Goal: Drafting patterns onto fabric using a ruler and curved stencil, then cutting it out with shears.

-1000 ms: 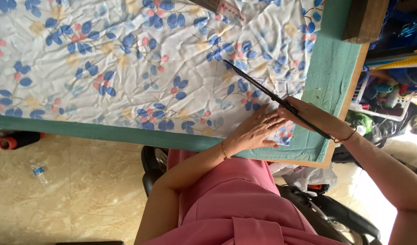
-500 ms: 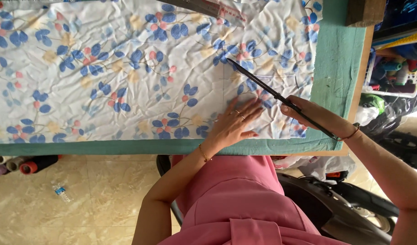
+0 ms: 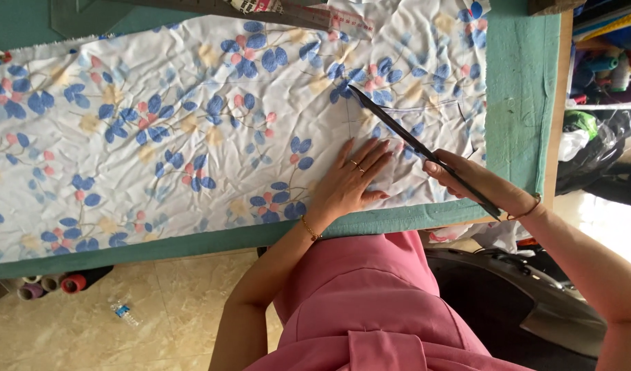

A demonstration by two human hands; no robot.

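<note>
from the head view, the left hand (image 3: 348, 184) is lying open, fingers spread flat, pressing crinkled white fabric (image 3: 192, 130) with blue and pink flowers onto the green table (image 3: 521, 82). the right hand (image 3: 477, 182) is gripping long dark scissors (image 3: 418, 145), slim blades lying across the cloth just beside the left fingertips.

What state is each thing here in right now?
Floral fabric: spread flat on the green table, wrinkled.
Scissors: blades on the fabric, look closed.
Left hand: fingers spread, pressing the fabric.
Right hand: gripping the scissors.
Thread spools: lying on the floor.
</note>
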